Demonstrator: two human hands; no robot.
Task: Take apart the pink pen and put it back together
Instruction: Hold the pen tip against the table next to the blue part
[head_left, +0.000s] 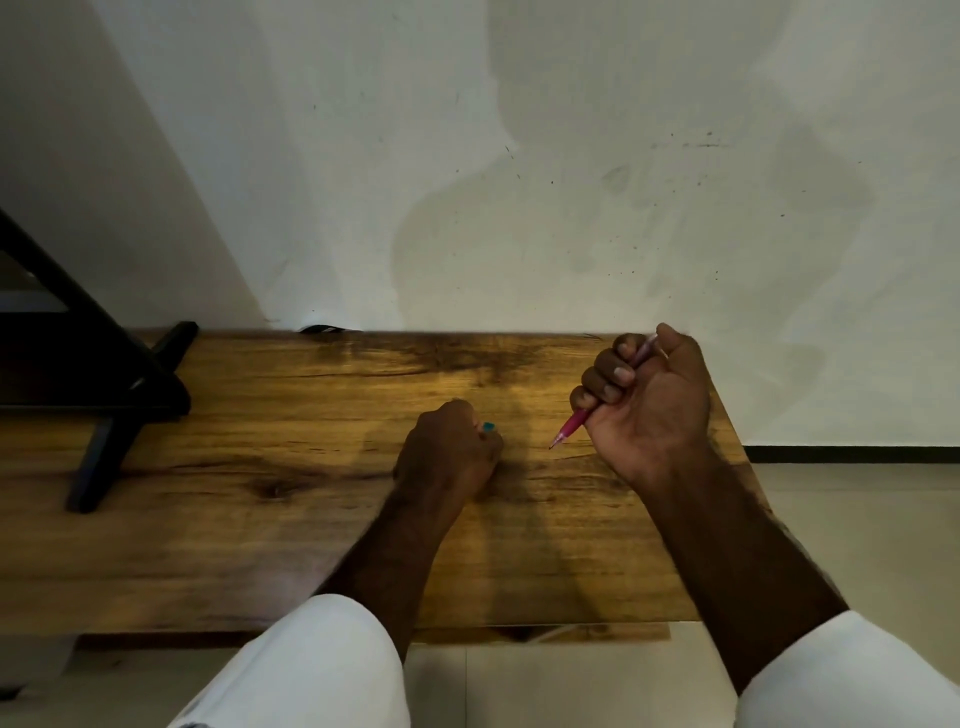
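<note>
My right hand (647, 400) is raised above the wooden table (260, 509), its fingers curled round the pink pen (571, 427). The pen's pink grip and tip stick out below the fist toward the lower left, and its pale upper end shows above the fingers. My left hand (449, 449) rests on the table to the left, fingers curled round a small teal object (488, 427) of which only the end shows. The two hands are apart.
A black stand with angled legs (104, 384) occupies the table's left side. The table backs onto a white wall (519, 182), and its right edge lies just beyond my right hand. Pale floor shows to the right and below.
</note>
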